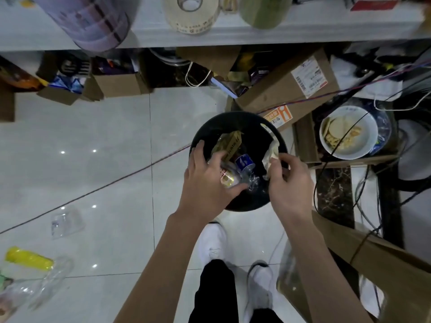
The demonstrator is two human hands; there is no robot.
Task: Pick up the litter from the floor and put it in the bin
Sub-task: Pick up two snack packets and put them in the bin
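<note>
A round black bin (233,122) stands on the white tiled floor in front of my feet. Both my hands are over its opening. My left hand (205,180) grips a crumpled clear plastic bottle (245,169) with a blue label and a gold-topped piece. My right hand (289,185) pinches a crumpled pale paper (271,152) at the bin's right rim. A tan carton (229,142) lies inside the bin. Litter lies on the floor at left: a clear wrapper (65,221), a yellow bottle (28,257) and a clear plastic bottle (35,287).
Cardboard boxes (286,82) crowd the floor under a white shelf (233,31) behind the bin. A white bowl of food scraps (347,131) sits to the right among cables. A brown paper bag (373,264) stands at my right. A thin cord (93,190) crosses the tiles.
</note>
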